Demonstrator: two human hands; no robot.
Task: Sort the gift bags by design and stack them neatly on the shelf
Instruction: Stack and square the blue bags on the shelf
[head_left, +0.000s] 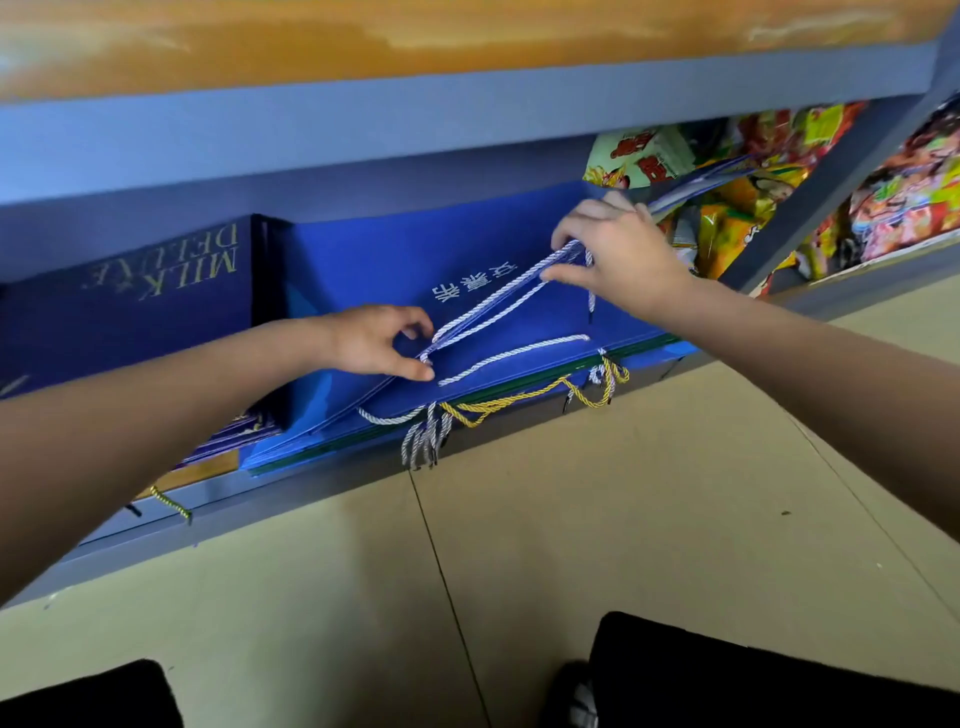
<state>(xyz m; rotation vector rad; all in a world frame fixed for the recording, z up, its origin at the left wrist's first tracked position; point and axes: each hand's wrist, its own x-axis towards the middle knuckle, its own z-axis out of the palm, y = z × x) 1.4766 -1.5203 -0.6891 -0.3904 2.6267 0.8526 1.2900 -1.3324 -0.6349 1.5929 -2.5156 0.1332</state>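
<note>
On the low shelf (332, 499), the top blue gift bag (395, 270) lies flat on its stack, right of the navy Milk Deluxe bags (130, 312). Both hands' grips pinch its white cord handles (498, 296): left hand (376, 340), right hand (613, 249). Sorting looks well advanced; the cords dangling below and the colourful packets (727, 171) farther right look unsorted.

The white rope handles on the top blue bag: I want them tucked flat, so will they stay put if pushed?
Probably not: the white rope handles look limp, sagging between the left hand and right hand. Likely light and snag-prone.
</note>
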